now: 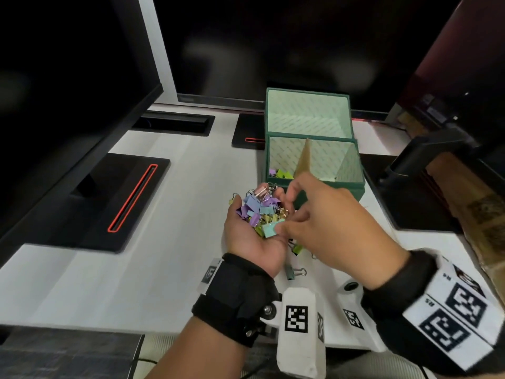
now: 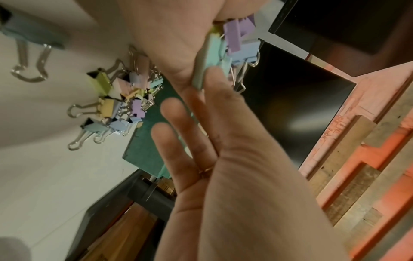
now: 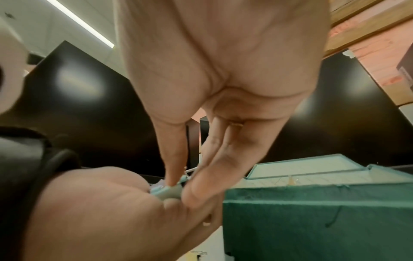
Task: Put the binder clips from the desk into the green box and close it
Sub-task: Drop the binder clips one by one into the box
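Fingertips of left hand (image 1: 252, 236) mostly hidden under heap of binder clips (image 1: 259, 212) at frame centre, head view; count of clips not readable. Part of remaining clips on desk (image 2: 120, 104) covered by right hand (image 1: 328, 222) in head view, seen better at centre left of left-wrist view, just beside dark green wall of green box (image 1: 317, 165). Box interior partly blocked by brown divider (image 1: 306, 160); few purple and lime clips visible in its lower-left compartment, right compartment contents unclear. Right-wrist view blurred at contact point.

Left hand: palm up, fingers loosely cupped round heap, holding it w/ no pinch. Right hand: thumb and forefinger narrowed on mint clip (image 1: 272, 229) at near edge of heap, touching left palm; other fingers extended, relaxed.

Left forearm entering from lower centre, wrist strap w/ marker tag; hand held above white desk (image 1: 136, 269), just lower left of box. Right forearm entering from lower right, palm down, reaching across to left palm. Box at upper centre right, lid (image 1: 308, 113) hinged back and upright behind it. One grey-green clip (image 1: 293, 273) lying alone on desk below hands. Dark monitors at upper left and top.
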Action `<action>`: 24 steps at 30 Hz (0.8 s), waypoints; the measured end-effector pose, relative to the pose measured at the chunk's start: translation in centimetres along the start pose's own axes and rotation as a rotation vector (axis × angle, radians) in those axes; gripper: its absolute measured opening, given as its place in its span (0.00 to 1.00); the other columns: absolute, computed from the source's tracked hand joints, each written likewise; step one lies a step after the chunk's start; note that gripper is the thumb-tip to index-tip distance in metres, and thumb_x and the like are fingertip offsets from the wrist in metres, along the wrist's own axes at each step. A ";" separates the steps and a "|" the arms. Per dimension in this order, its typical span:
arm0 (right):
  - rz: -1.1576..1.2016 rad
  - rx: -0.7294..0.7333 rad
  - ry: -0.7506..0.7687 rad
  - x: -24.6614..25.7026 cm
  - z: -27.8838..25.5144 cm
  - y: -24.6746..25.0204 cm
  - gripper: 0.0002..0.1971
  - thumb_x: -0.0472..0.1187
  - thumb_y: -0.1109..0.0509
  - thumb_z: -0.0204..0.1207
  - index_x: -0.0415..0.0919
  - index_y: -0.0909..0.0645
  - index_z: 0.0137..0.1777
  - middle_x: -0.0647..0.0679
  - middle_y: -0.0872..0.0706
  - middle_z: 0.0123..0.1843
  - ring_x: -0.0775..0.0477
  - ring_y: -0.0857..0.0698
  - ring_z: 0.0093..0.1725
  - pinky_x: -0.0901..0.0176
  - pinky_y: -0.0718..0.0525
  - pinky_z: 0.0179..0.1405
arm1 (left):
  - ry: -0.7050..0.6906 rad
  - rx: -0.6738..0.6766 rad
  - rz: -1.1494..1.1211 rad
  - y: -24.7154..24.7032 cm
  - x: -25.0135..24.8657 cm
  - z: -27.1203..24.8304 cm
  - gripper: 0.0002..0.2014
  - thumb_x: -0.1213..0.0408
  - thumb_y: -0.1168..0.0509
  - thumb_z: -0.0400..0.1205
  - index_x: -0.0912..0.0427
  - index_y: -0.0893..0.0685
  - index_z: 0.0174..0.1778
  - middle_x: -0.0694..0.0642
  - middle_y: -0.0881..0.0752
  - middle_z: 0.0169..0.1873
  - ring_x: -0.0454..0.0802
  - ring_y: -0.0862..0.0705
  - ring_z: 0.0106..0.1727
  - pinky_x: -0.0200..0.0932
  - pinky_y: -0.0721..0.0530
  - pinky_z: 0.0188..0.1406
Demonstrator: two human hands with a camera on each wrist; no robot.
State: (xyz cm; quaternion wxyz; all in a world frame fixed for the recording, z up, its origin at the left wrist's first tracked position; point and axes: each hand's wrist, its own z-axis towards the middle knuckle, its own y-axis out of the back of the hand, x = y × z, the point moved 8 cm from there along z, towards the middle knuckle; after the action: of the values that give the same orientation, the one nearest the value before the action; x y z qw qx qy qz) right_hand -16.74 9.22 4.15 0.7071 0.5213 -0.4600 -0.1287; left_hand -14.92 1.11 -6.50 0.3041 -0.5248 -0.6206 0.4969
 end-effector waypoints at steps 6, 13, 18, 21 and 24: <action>0.053 0.063 0.047 0.7 -0.9 -1.2 0.15 0.46 0.20 0.67 0.58 0.18 0.52 0.57 0.13 0.38 0.62 0.18 0.34 0.69 0.22 0.37 | 0.021 -0.004 0.087 0.2 -0.1 0.1 0.23 0.48 0.51 0.88 0.59 0.18 0.61 0.61 0.13 0.44 0.56 0.11 0.42 0.47 0.10 0.39; 0.029 0.066 0.092 0.4 -1.6 -1.6 0.07 0.47 0.20 0.70 0.57 0.17 0.42 0.61 0.18 0.39 0.67 0.21 0.38 0.82 0.28 0.38 | 0.039 -0.015 0.027 0.0 0.5 -0.2 0.24 0.47 0.50 0.87 0.60 0.14 0.55 0.63 0.12 0.45 0.56 0.10 0.35 0.43 0.12 0.31; 0.118 0.007 0.053 -0.6 -1.7 -0.3 0.05 0.49 0.21 0.71 0.57 0.15 0.43 0.61 0.12 0.39 0.63 0.15 0.40 0.77 0.21 0.38 | 0.008 0.000 0.035 -0.7 0.3 -0.4 0.25 0.50 0.51 0.89 0.63 0.13 0.53 0.63 0.11 0.41 0.55 0.09 0.36 0.48 0.09 0.39; 0.311 -0.031 0.052 -0.9 -1.3 0.9 0.06 0.43 0.24 0.75 0.56 0.11 0.49 0.58 0.09 0.42 0.55 0.12 0.39 0.65 0.14 0.39 | 0.006 -0.008 0.022 -0.6 0.1 -0.2 0.24 0.51 0.50 0.89 0.65 0.16 0.63 0.65 0.10 0.50 0.57 0.10 0.49 0.49 0.09 0.46; 0.478 -0.130 0.044 -1.0 -0.5 3.3 0.10 0.38 0.26 0.77 0.55 0.13 0.52 0.52 0.08 0.41 0.50 0.11 0.34 0.58 0.12 0.33 | 0.051 -0.020 -0.044 -0.1 0.4 -0.6 0.26 0.51 0.46 0.88 0.69 0.11 0.54 0.67 0.10 0.49 0.60 0.12 0.51 0.51 0.13 0.52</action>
State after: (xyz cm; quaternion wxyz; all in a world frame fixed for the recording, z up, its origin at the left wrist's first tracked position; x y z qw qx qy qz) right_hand -17.85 11.53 6.43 0.7593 0.3537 -0.5456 0.0243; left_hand -14.55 1.70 -6.24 0.3257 -0.5264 -0.6290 0.4703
